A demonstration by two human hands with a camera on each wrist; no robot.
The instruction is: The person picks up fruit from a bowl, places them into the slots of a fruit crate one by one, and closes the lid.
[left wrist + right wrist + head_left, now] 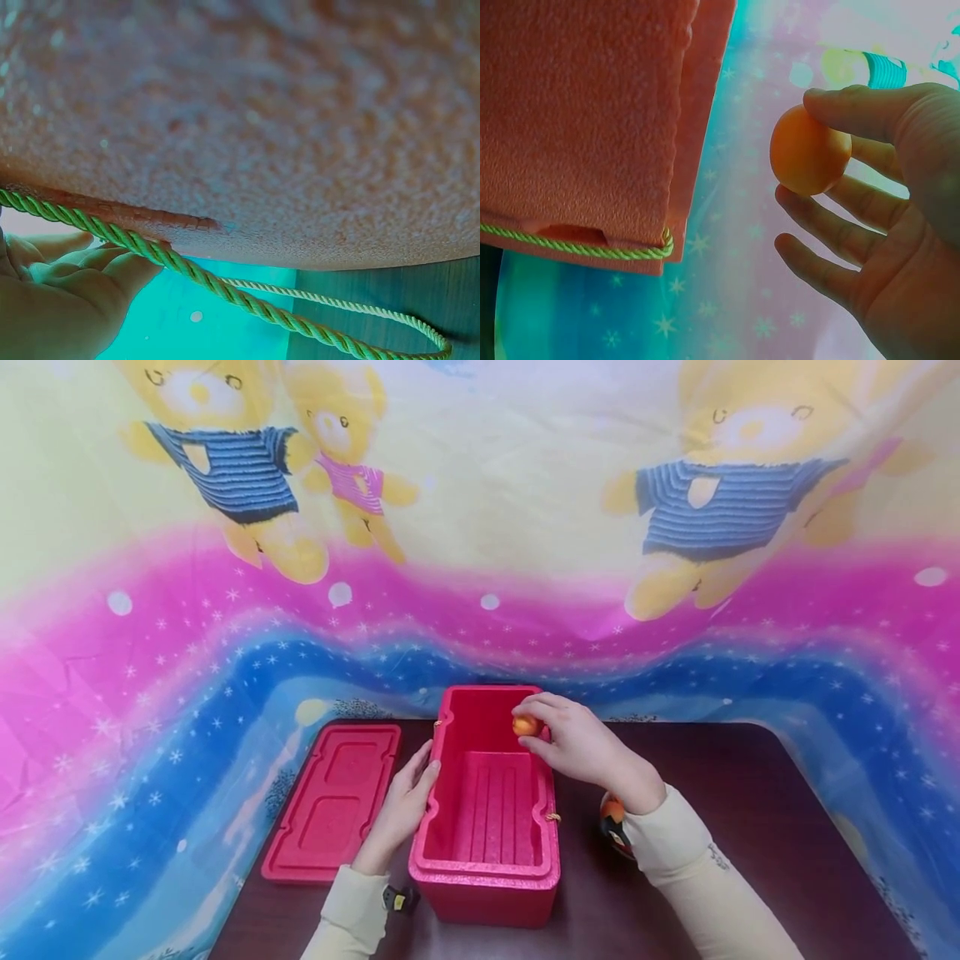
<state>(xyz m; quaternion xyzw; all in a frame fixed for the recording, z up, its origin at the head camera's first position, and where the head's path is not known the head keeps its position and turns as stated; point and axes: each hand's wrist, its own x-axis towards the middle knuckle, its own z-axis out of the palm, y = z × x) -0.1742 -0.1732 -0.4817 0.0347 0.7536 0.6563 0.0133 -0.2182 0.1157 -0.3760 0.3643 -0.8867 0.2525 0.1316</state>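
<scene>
My right hand (577, 739) pinches a small, smooth, round orange fruit (810, 150) between thumb and fingertips; its exact kind is unclear. In the head view the fruit is over the right rim of a red foam box (483, 870), near its far end. The box stands lidless, and its ribbed floor shows with nothing on it. Against the box's outer left side rests my left hand (405, 797), fingers fairly straight and thumb near the rim. A twisted rope handle (247, 300) crosses the left wrist view in front of that hand.
Left of the box lies its red lid (330, 806) on the dark table (712, 860). A round orange-and-black object (613, 822) sits right of the box, partly hidden by my right sleeve. A cloth printed with bears (480, 535) hangs behind the table.
</scene>
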